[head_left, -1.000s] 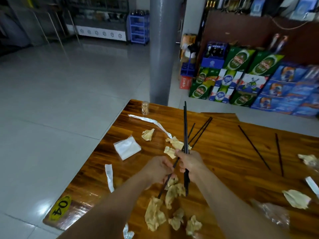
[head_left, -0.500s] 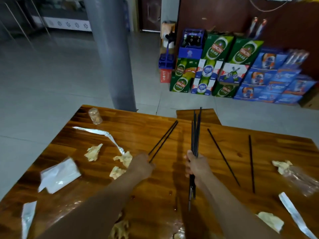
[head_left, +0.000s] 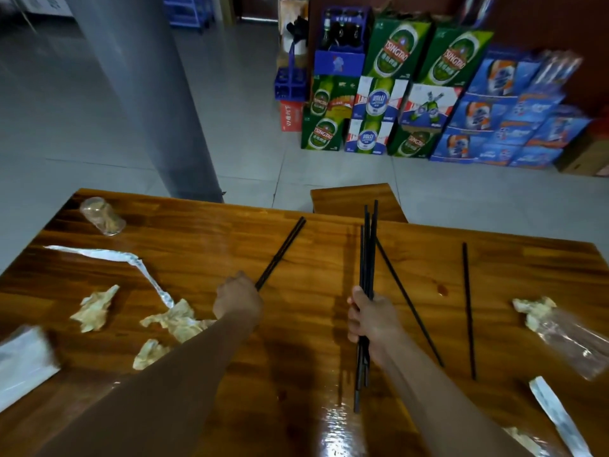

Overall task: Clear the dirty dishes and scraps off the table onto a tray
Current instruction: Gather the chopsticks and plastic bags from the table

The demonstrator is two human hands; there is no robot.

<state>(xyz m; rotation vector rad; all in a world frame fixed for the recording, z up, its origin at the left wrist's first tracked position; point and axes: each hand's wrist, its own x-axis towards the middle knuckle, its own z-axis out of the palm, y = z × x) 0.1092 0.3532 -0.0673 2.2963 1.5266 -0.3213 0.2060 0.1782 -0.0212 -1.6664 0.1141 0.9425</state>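
Left hand (head_left: pixel 238 300) curled over the near end of a pair of black chopsticks (head_left: pixel 282 251), apparently pinching it; fingertips hidden behind the knuckles. Pair lying flat on the table (head_left: pixel 211 245), long axis running from the fingers away to the far right, both sticks side by side and touching. Right hand (head_left: pixel 370 319) wrapped round a bundle of black chopsticks (head_left: pixel 367 258), held nearly upright, tips pointing far; four or so, exact count unclear where they overlap. Just right of that hand, two single chopsticks flat on the wood: one slanted (head_left: pixel 408 305), one almost straight near-to-far (head_left: pixel 468 311), well apart from each other. Right hand the nearer to both. Crumpled napkins: three at left (head_left: pixel 95 308), one at far right (head_left: pixel 534 310). Paper wrappers (head_left: pixel 138 265): one at left, one at near right. One tipped clear cup (head_left: pixel 100 215) at the far left corner. No tray in view.
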